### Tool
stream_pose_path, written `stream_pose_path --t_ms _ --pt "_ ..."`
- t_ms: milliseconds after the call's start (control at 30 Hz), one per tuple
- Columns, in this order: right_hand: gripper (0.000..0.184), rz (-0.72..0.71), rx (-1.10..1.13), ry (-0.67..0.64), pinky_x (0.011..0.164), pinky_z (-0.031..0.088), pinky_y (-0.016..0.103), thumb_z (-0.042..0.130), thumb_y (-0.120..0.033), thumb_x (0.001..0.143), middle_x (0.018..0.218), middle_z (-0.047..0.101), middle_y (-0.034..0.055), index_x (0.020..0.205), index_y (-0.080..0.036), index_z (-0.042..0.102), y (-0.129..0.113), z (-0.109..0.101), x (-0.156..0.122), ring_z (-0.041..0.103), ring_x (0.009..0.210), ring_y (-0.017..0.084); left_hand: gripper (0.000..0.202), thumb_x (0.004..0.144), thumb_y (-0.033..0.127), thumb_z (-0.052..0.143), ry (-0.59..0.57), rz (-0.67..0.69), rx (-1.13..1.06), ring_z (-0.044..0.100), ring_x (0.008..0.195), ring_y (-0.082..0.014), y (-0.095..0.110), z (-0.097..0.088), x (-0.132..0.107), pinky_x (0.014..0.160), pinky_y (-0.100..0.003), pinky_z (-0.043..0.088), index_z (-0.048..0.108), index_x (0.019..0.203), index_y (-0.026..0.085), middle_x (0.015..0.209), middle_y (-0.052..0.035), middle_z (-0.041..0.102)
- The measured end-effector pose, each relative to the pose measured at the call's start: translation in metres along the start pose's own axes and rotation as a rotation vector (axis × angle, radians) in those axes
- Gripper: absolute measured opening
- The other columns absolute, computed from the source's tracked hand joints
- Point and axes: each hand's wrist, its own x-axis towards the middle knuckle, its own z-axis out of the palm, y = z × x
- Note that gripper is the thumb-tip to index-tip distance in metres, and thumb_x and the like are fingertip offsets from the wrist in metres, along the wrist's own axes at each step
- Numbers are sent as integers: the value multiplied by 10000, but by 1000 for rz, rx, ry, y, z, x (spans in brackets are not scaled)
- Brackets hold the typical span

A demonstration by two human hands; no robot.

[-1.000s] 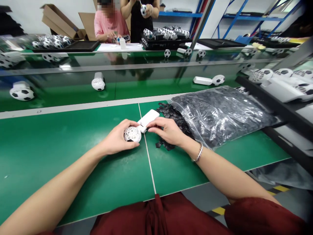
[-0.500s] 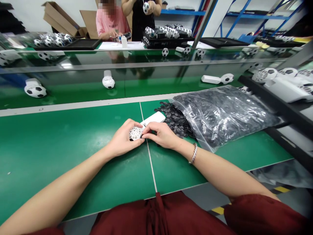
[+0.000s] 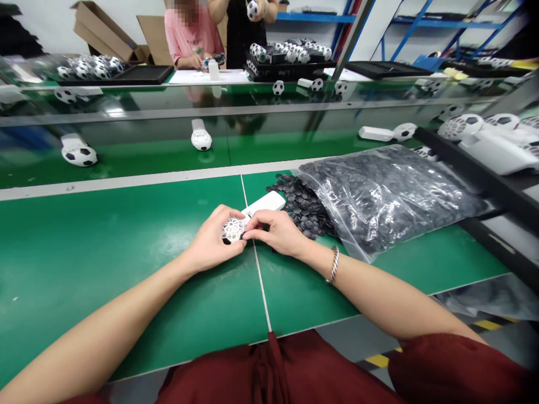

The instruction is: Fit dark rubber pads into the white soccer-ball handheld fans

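Note:
My left hand point(image 3: 211, 235) is closed round the ball-shaped head of a white plastic housing with a football pattern point(image 3: 233, 230). Its open lattice faces up, and the flat white handle point(image 3: 267, 203) points away to the upper right on the green table. At the right edge of the head, my right hand point(image 3: 273, 231) pinches a small black piece point(image 3: 243, 235), mostly covered by the fingertips. Just beyond that hand lies a heap of thin black pieces point(image 3: 305, 210), spilling from a clear plastic bag point(image 3: 391, 196) full of them.
Behind the table runs a green conveyor point(image 3: 147, 146) carrying football housings point(image 3: 201, 137). At right, a black tray point(image 3: 475, 163) holds more white housings. Two people work across the line, near a white bottle point(image 3: 214, 70) and stacked trays of footballs point(image 3: 290, 53).
Housings on the near conveyor have shifted right, while those on the farther belt have moved slightly left. Both my hands stay almost in place at the football head.

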Motion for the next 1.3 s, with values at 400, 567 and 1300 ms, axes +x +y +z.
stream_pose_path --t_ms 400,567,1300 --pt "162 -93 -401 123 763 438 277 596 -338 800 835 606 34 787 -177 589 -2 -24 0 552 821 151 259 662 191 578 345 -24 50 540 926 -186 -25 -26 -13 836 -318 428 528 916 203 971 -28 541" --pt "280 114 -945 123 787 447 375 596 -359 781 1047 600 104 982 -164 603 15 -49 -8 534 943 264 271 692 289 578 520 -349 241 544 900 -209 -63 -67 -42 808 -367 449 508 941 210 990 -41 530" --pt "132 298 -958 -64 600 371 271 516 -178 832 768 619 8 947 -223 564 9 -49 -2 602 737 178 594 761 212 584 -71 -34 741 334 1217 -335 -69 -39 259 917 -500 376 353 1308 197 1400 -135 281"
